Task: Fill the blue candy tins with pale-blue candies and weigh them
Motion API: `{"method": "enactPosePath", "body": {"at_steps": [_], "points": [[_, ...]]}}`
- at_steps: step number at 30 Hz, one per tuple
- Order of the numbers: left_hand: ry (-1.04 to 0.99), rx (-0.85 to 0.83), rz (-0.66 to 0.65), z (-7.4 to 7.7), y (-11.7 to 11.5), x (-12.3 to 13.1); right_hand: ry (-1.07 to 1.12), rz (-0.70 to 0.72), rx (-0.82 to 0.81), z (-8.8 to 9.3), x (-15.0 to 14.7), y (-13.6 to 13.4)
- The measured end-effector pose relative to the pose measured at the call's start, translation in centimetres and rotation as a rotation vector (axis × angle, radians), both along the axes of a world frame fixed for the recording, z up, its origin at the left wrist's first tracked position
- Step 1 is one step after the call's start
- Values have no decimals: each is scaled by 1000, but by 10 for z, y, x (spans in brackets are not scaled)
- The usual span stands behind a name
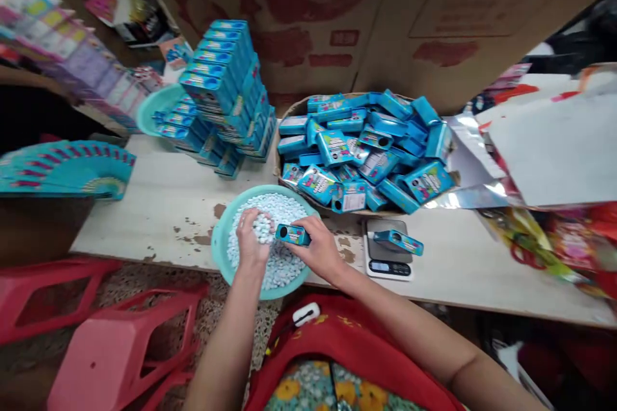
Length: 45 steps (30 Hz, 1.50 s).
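My left hand is cupped around a heap of small pale candy-like pellets, above the turquoise basin. More of the same pellets fill that basin. In my right hand is a small blue box, held lying sideways with its dark round spot turned toward the pellets in my left hand. The box and the left hand's pellets are close together. To the right, another blue box rests on a small digital scale, whose display is too small to read.
Behind the basin stands a carton tray heaped with blue boxes. A tall stack of blue boxes rises at the back left. Red scissors lie among packets at right. Red stools stand at the lower left, beside the table edge.
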<state>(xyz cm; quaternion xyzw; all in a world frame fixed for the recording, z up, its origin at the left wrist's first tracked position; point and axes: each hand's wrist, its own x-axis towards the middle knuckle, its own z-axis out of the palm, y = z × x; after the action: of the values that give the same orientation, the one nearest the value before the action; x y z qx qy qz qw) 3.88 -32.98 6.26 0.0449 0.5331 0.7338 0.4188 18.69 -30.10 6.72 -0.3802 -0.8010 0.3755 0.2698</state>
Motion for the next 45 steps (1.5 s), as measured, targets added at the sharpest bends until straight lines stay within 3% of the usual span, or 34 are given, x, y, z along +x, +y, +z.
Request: {"method": "enactPosePath", "body": {"at_steps": [3,6,17,26,40,45], "points": [[-43,67,77,15,0,1,-95,76,65,-3,-19,-3],[16,87,139,19,0,-2,-149,81,97,-1,-29,-3],[113,20,160,13,13,-11,-194,142,88,5,-40,7],[135,-3,205,12,18,-8,-193,103,53,3,-36,13],[212,24,108,11,19,-5,-96,14,57,-4,-35,14],[267,28,129,10,24,-2,-77,4,29,-8,-36,17]]}}
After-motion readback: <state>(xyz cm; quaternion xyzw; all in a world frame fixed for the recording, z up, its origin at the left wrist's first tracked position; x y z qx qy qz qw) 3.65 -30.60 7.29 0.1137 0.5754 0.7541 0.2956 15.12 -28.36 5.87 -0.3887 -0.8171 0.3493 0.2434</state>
